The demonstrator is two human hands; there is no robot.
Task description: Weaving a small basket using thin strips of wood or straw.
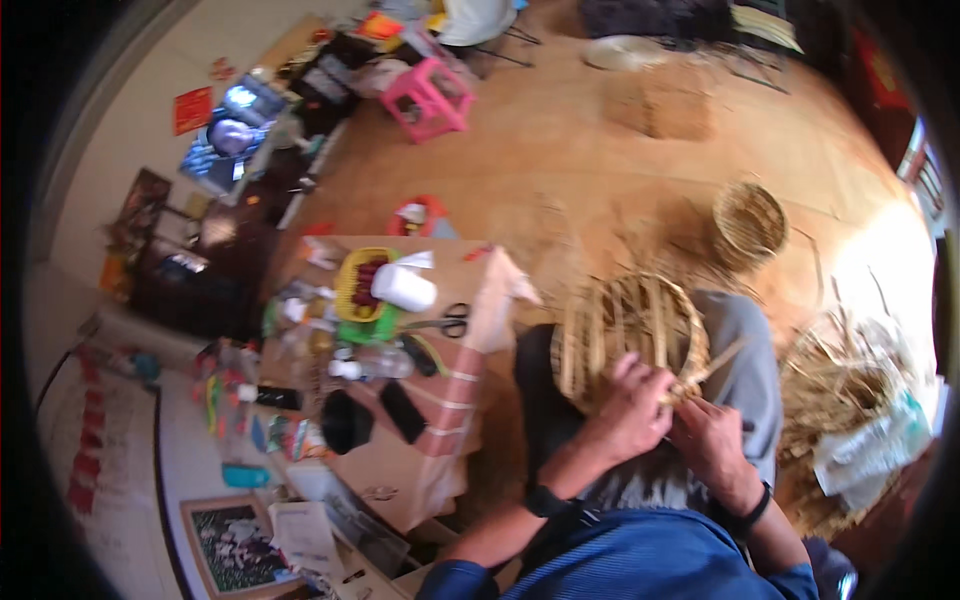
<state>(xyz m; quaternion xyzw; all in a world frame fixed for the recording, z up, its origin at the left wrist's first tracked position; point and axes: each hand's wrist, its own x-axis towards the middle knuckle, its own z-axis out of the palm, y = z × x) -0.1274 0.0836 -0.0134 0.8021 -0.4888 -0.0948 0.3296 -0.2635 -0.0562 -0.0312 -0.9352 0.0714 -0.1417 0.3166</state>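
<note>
A round woven straw basket (620, 325) rests on my legs, its vertical strips showing and a loose strand (728, 355) sticking out at its right edge. My left hand (640, 405) is closed on the basket's near rim, fingers curled over the strips. Just right of it, my right hand (708, 440) has its fingers bent and pinched at the lower right rim, where the strand meets the basket; what exactly lies between the fingertips is too small to make out.
A cluttered low table (470, 390) at my left holds scissors (452, 320), a yellow basket (360, 275) and a paper roll (405, 288). A second woven basket (750, 225) stands ahead on the floor, a straw pile (830, 400) at my right, a pink stool (425, 95) farther off.
</note>
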